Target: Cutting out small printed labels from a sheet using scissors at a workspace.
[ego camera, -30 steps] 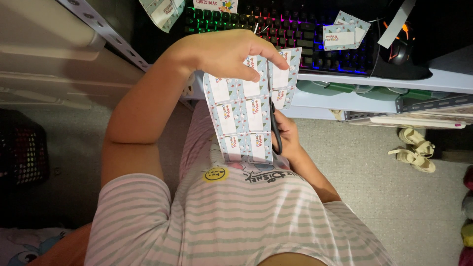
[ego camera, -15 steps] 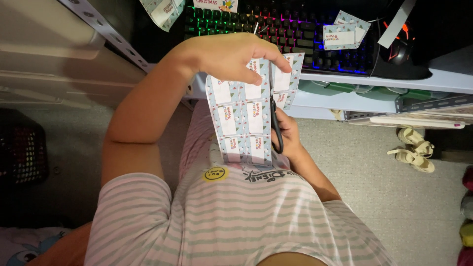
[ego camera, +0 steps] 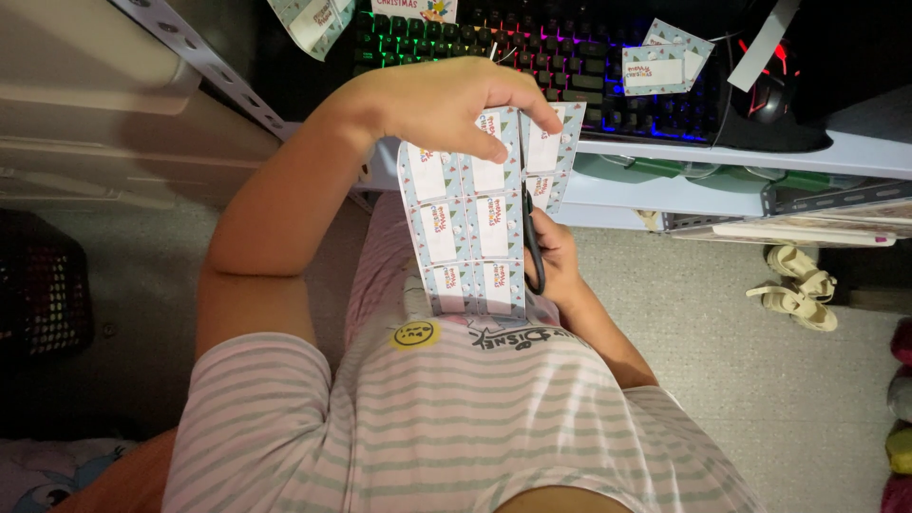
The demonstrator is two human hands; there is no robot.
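Nearest the camera we see our striped pink and grey shirt (ego camera: 456, 427), and beyond it our right hand (ego camera: 556, 261), closed around the dark handles of a pair of scissors (ego camera: 530, 242) whose blades point up along the sheet of printed gift tags (ego camera: 470, 228). The blades lie in a cut that runs up between the sheet's main columns and its right-hand strip. Our left hand (ego camera: 446, 100) reaches in from the left and pinches the top edge of the sheet, thumb in front and fingers curled over, holding it upright above our lap. Further off, a pale shelf edge (ego camera: 722, 157) carries a backlit keyboard (ego camera: 532, 47) with rainbow-lit keys, a few cut tags (ego camera: 660, 62) resting on it, and a dark mouse (ego camera: 769, 90) glowing red. On the speckled floor at right lies a pair of beige sandals (ego camera: 793, 290).
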